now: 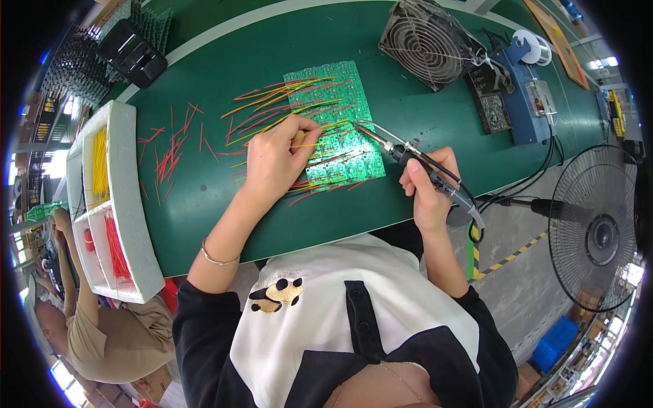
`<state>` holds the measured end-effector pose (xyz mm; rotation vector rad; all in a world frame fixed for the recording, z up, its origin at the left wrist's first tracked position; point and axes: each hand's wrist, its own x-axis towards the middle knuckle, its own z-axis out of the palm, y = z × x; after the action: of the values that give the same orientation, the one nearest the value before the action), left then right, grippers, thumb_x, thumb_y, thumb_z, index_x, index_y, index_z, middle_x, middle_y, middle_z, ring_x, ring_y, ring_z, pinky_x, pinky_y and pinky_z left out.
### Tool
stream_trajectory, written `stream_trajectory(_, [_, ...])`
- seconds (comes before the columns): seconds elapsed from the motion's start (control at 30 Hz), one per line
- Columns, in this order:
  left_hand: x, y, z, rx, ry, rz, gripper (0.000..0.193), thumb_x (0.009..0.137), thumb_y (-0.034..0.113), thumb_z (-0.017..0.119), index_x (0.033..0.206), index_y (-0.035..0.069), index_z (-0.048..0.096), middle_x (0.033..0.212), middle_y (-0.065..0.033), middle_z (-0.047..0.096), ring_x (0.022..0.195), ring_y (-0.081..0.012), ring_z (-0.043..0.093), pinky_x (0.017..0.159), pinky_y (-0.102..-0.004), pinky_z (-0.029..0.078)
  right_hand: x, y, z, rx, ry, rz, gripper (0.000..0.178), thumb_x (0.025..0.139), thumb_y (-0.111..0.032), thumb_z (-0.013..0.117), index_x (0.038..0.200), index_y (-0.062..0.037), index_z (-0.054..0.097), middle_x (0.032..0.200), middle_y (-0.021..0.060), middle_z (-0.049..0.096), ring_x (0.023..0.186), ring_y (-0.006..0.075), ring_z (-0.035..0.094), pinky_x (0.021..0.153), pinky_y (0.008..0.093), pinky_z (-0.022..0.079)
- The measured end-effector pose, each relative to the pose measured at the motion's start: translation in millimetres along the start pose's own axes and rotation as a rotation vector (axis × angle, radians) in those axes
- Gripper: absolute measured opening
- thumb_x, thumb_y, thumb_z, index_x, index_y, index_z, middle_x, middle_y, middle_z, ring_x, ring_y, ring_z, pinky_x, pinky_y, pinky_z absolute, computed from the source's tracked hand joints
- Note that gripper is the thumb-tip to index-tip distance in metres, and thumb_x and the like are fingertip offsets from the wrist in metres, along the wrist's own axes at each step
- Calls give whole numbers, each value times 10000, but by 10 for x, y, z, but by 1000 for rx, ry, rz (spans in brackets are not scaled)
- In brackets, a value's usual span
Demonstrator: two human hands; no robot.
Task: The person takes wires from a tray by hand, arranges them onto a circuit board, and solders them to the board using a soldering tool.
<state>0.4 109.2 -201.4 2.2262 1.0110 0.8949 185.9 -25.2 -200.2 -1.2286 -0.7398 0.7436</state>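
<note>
- Left hand (pixel 282 149) pinches a yellow wire (pixel 335 125), probably light and bendy; hold near the end
- Right hand (pixel 433 194) grips the iron (pixel 406 156), tip's likely hot
- Board (pixel 362 145): stiff-looking, edges only

Beyond right hand (pixel 430 194) and soldering iron (pixel 423 168): bare tabletop (pixel 430 112), passable up to square fan (pixel 432 44). Black cables (pixel 522 184) obstruct right of that grip. Left of left hand (pixel 275 153): narrow gap, then loose red wires (pixel 169 162), foam box (pixel 130 197).
</note>
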Motion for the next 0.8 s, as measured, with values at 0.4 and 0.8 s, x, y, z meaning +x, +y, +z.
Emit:
stream_trajectory(0.4, [9, 7, -4, 3, 15, 34, 84, 773, 82, 668, 778, 61, 587, 561, -34, 563, 455, -166, 528, 431, -273, 399, 113, -81, -112, 72, 235, -119, 129, 866, -85, 555, 811, -53, 443, 594, 75, 508, 474, 101, 412, 467, 231, 344])
stream_trajectory(0.8, [12, 11, 8, 44, 34, 83, 114, 777, 96, 670, 783, 70, 560, 489, -13, 473, 401, -165, 457, 394, -287, 340, 310, -114, -139, 106, 259, -193, 175, 841, -89, 618, 840, -33, 452, 599, 83, 545, 468, 86, 451, 450, 204, 372])
